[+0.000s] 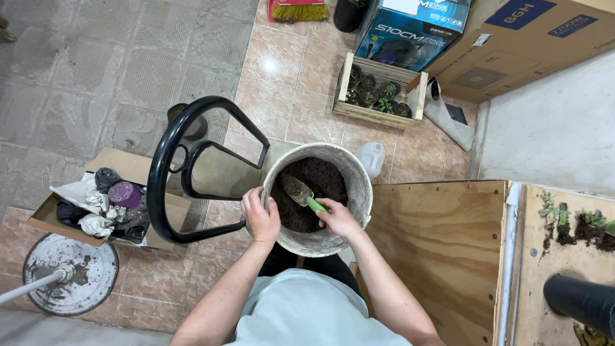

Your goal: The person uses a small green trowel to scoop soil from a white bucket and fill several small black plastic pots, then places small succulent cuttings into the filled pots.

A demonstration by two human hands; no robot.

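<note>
Near the frame's centre, the right hand (338,219) reaches into the white bucket (360,192), clenched around a green-handled trowel (302,194) resting on dark soil (323,176). The left hand (259,216), fingers curled, clasps the bucket's left rim.

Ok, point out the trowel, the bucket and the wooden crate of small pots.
trowel (298,190): head view, on its soil-covered blade.
bucket (362,186): head view, on the right side of its rim.
wooden crate (373,115): head view, on its front slat.
</note>
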